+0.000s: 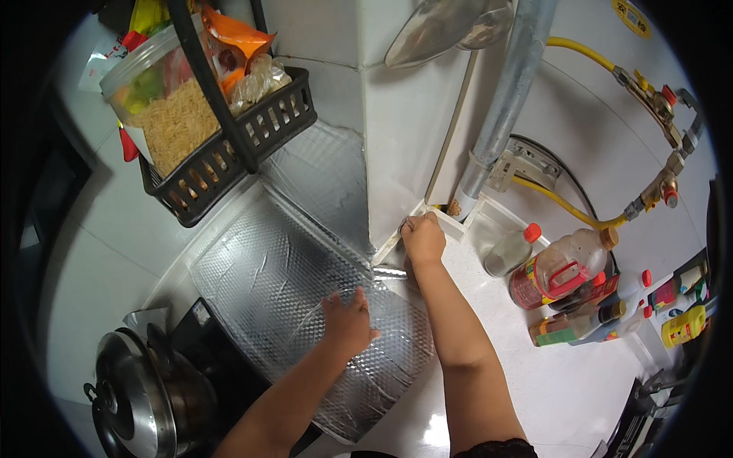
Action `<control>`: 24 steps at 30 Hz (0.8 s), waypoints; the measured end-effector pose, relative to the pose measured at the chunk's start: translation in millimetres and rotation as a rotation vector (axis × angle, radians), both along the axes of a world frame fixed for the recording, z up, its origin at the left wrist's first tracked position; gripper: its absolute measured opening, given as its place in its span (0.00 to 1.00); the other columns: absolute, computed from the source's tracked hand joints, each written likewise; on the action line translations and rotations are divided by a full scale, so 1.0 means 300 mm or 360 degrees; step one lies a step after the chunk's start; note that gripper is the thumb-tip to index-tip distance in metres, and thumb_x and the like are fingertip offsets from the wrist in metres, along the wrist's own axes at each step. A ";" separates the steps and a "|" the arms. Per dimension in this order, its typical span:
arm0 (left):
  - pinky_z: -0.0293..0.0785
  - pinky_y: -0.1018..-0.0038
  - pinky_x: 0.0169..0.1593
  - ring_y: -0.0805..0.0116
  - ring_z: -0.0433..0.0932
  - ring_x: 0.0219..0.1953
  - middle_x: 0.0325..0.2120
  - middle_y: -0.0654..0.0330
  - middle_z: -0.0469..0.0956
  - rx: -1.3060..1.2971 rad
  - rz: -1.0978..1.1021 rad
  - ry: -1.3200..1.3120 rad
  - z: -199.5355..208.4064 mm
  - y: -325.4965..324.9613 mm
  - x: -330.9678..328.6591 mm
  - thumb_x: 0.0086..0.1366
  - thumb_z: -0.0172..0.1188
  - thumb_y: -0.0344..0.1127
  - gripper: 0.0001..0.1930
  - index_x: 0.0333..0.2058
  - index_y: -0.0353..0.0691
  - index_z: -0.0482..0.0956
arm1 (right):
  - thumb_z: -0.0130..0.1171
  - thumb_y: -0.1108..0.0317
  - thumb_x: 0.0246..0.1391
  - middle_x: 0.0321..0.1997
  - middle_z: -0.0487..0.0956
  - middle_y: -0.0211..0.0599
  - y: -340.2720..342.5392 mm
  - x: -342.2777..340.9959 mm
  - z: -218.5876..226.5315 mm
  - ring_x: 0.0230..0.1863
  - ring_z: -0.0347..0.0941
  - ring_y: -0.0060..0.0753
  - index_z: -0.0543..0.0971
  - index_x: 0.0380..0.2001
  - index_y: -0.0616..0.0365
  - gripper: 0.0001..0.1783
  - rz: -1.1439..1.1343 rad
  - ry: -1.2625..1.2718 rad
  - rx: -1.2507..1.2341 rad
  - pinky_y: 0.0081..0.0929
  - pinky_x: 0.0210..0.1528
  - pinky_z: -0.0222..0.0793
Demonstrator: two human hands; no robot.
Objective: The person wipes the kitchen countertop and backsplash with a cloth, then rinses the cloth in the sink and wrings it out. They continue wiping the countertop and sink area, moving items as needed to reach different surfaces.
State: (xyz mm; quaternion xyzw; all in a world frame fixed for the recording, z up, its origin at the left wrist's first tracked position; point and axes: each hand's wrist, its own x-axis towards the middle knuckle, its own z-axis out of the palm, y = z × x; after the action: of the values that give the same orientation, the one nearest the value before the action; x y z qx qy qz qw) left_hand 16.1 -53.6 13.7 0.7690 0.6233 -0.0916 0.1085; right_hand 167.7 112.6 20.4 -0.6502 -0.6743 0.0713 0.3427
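Note:
My left hand (348,327) hovers over or rests on a silver foil sheet (267,259) with a dimpled pattern; its fingers are spread and hold nothing. The sheet lies on the counter, and a shinier upright part (317,179) leans against the tiled wall. My right hand (424,238) is closed at the foot of the white wall corner (397,137), by the low white ledge (458,227) below the grey pipe (508,99). Whatever its fingers pinch, if anything, is hidden. A narrow shiny strip (391,272) of foil lies just below that hand.
Bottles, including a clear jar with a red lid (510,252) and a large plastic jug (561,267), stand on the white counter (504,328) to the right. A lidded metal pot (145,393) sits at the lower left. A black basket (229,145) hangs above the foil.

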 end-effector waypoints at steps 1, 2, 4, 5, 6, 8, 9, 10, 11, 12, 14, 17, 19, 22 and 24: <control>0.47 0.35 0.63 0.30 0.56 0.62 0.68 0.53 0.52 -0.0017 0.0003 0.0000 0.004 0.006 0.008 0.58 0.59 0.60 0.40 0.60 0.35 0.66 | 0.55 0.61 0.54 0.34 0.75 0.51 -0.003 0.000 -0.010 0.30 0.77 0.55 0.81 0.23 0.54 0.12 -0.0021 -0.0014 -0.0005 0.46 0.34 0.73; 0.47 0.34 0.63 0.30 0.56 0.62 0.68 0.53 0.51 -0.0034 0.0005 -0.0002 0.007 0.012 0.013 0.58 0.59 0.61 0.40 0.60 0.35 0.66 | 0.55 0.60 0.54 0.34 0.75 0.51 -0.012 -0.003 -0.019 0.30 0.77 0.55 0.81 0.23 0.55 0.12 -0.0044 -0.0029 -0.0011 0.46 0.34 0.73; 0.47 0.34 0.63 0.29 0.56 0.62 0.68 0.53 0.52 -0.0081 0.0026 0.0015 0.016 0.006 -0.019 0.57 0.60 0.61 0.41 0.60 0.35 0.66 | 0.57 0.57 0.53 0.34 0.75 0.50 -0.132 -0.087 -0.001 0.32 0.77 0.54 0.81 0.23 0.55 0.14 0.0067 0.0113 -0.0165 0.46 0.36 0.74; 0.47 0.34 0.63 0.29 0.56 0.62 0.68 0.53 0.52 -0.0111 0.0043 0.0019 0.014 0.000 -0.025 0.57 0.60 0.61 0.41 0.60 0.34 0.66 | 0.57 0.57 0.53 0.34 0.75 0.49 -0.165 -0.092 -0.006 0.31 0.77 0.55 0.81 0.23 0.54 0.13 0.0203 0.0160 -0.0103 0.47 0.36 0.74; 0.46 0.35 0.63 0.30 0.56 0.62 0.68 0.53 0.52 -0.0097 0.0039 0.0016 0.012 0.000 -0.020 0.57 0.60 0.61 0.41 0.60 0.35 0.66 | 0.57 0.58 0.53 0.33 0.75 0.49 -0.180 -0.088 -0.009 0.31 0.77 0.55 0.81 0.23 0.53 0.13 0.0328 0.0212 -0.0042 0.47 0.37 0.74; 0.46 0.35 0.63 0.30 0.55 0.63 0.68 0.53 0.52 -0.0069 0.0036 0.0013 0.011 0.001 -0.014 0.57 0.60 0.61 0.41 0.60 0.35 0.66 | 0.58 0.60 0.51 0.35 0.76 0.47 -0.105 -0.060 0.017 0.30 0.77 0.53 0.82 0.25 0.53 0.10 0.0189 0.0017 -0.0107 0.45 0.35 0.74; 0.46 0.35 0.64 0.30 0.55 0.63 0.68 0.53 0.51 -0.0099 0.0033 0.0021 0.008 -0.011 -0.007 0.57 0.60 0.61 0.41 0.61 0.35 0.66 | 0.58 0.60 0.51 0.35 0.76 0.47 -0.041 -0.035 0.000 0.30 0.77 0.53 0.82 0.25 0.54 0.10 0.0037 0.0081 -0.0103 0.46 0.35 0.74; 0.45 0.35 0.64 0.31 0.55 0.63 0.69 0.54 0.51 -0.0104 0.0025 0.0019 0.018 0.002 0.001 0.58 0.60 0.60 0.41 0.61 0.35 0.65 | 0.58 0.60 0.51 0.36 0.76 0.47 0.008 -0.015 0.009 0.30 0.77 0.53 0.82 0.25 0.54 0.10 -0.0119 0.0135 -0.0072 0.46 0.35 0.74; 0.45 0.35 0.64 0.31 0.54 0.63 0.69 0.54 0.50 -0.0109 0.0017 0.0017 0.023 0.010 0.009 0.58 0.60 0.60 0.41 0.61 0.36 0.65 | 0.57 0.60 0.52 0.36 0.76 0.48 0.004 -0.005 0.007 0.29 0.77 0.55 0.82 0.25 0.54 0.11 -0.0094 0.0097 -0.0046 0.46 0.35 0.74; 0.46 0.35 0.63 0.31 0.55 0.63 0.69 0.54 0.50 -0.0118 0.0022 0.0027 0.020 0.002 0.001 0.58 0.60 0.60 0.41 0.61 0.36 0.65 | 0.58 0.60 0.52 0.36 0.76 0.48 -0.021 -0.027 -0.008 0.29 0.77 0.54 0.82 0.25 0.54 0.11 -0.0105 0.0137 -0.0094 0.46 0.35 0.74; 0.47 0.35 0.63 0.31 0.56 0.63 0.69 0.54 0.50 -0.0103 0.0029 0.0012 0.016 0.005 -0.002 0.57 0.60 0.61 0.41 0.61 0.36 0.66 | 0.58 0.60 0.52 0.36 0.76 0.47 -0.097 -0.081 -0.030 0.30 0.77 0.54 0.82 0.24 0.55 0.11 -0.0129 0.0184 -0.0156 0.46 0.35 0.74; 0.48 0.34 0.62 0.30 0.56 0.62 0.68 0.54 0.52 -0.0098 0.0048 0.0016 0.008 -0.004 -0.026 0.56 0.61 0.61 0.42 0.60 0.35 0.66 | 0.58 0.60 0.52 0.34 0.75 0.45 -0.161 -0.095 0.001 0.30 0.77 0.52 0.83 0.25 0.52 0.10 0.0210 0.0152 -0.0063 0.45 0.34 0.74; 0.48 0.34 0.62 0.30 0.56 0.62 0.69 0.54 0.51 -0.0079 0.0029 -0.0005 -0.006 -0.012 -0.005 0.56 0.61 0.61 0.42 0.60 0.35 0.66 | 0.58 0.61 0.52 0.34 0.75 0.45 -0.077 -0.034 -0.012 0.29 0.76 0.53 0.83 0.25 0.53 0.10 0.0074 0.0144 -0.0085 0.45 0.34 0.74; 0.48 0.34 0.62 0.30 0.57 0.62 0.69 0.55 0.51 -0.0031 0.0016 -0.0012 -0.005 0.006 -0.004 0.56 0.61 0.61 0.42 0.60 0.35 0.66 | 0.57 0.61 0.53 0.33 0.75 0.47 -0.063 -0.050 -0.005 0.29 0.76 0.54 0.82 0.26 0.53 0.10 -0.0087 0.0180 -0.0063 0.45 0.33 0.73; 0.48 0.34 0.62 0.30 0.57 0.62 0.69 0.55 0.51 -0.0017 0.0022 -0.0015 -0.001 0.008 -0.011 0.56 0.61 0.61 0.42 0.60 0.35 0.67 | 0.57 0.60 0.54 0.33 0.75 0.47 -0.128 -0.095 -0.037 0.28 0.76 0.54 0.82 0.26 0.53 0.11 -0.0088 0.0165 -0.0103 0.45 0.33 0.73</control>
State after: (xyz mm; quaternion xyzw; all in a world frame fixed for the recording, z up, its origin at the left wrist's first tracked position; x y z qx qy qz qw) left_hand 12.8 -51.1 13.4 0.7646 0.6275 -0.0905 0.1161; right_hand 139.3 74.1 9.1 -0.6747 -0.6348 0.1172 0.3579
